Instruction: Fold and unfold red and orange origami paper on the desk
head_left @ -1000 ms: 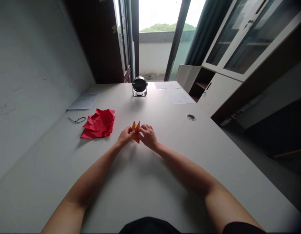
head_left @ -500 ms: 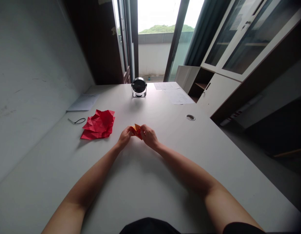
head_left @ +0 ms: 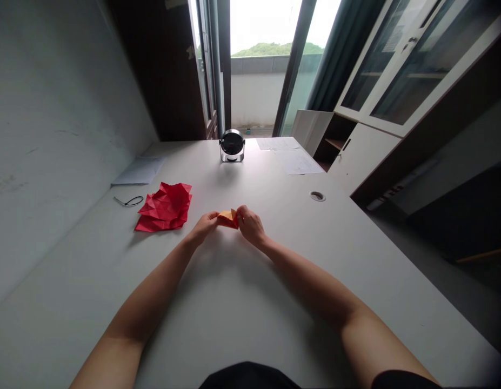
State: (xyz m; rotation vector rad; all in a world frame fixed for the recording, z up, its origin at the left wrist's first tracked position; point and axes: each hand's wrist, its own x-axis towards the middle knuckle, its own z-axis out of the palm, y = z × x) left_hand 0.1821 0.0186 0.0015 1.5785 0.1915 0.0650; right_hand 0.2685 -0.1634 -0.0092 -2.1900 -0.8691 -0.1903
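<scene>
A small piece of folded paper (head_left: 227,219), red on one side and yellow-orange on the other, is held up between both hands over the white table. My left hand (head_left: 207,225) pinches its left end. At the right end, the fingers of my right hand (head_left: 251,225) are closed on it, beside a pointed flap that sticks up. My fingers hide both ends of the paper. Left of my left hand lies a larger sheet of creased red paper (head_left: 166,208), crumpled and raised in places.
A black cable tie (head_left: 133,201) lies left of the red sheet. Near the table's far edge stands a round black-and-silver device (head_left: 232,145). Printed sheets (head_left: 299,161) lie at the back right, another paper (head_left: 137,170) by the wall. A cable hole (head_left: 317,196) is at the right.
My hands have moved slightly apart. The folded paper between them now shows longer and flatter, with more of it exposed. The red sheet has stayed in place.
</scene>
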